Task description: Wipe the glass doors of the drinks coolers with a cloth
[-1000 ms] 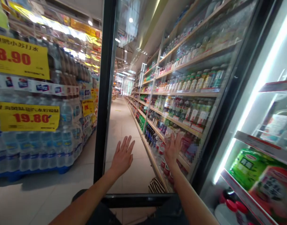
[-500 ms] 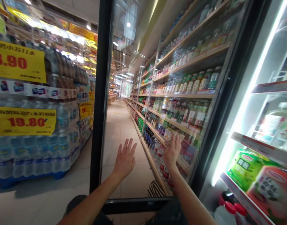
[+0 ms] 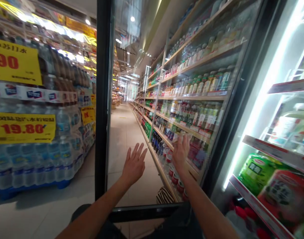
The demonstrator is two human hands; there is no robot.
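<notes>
Door [image 3: 164, 109] at 12 o'clock open, that much done, exposing the chiller [image 3: 273, 149] at 3; left hand [image 3: 134, 166] fingers spread, right hand [image 3: 181, 154] narrower, both empty, contact unclear, remainder undetermined.

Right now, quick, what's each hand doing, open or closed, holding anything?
Left hand: open, fingers spread, empty, at the glass door.
Right hand: open, nothing visibly held, also at the door.
</notes>
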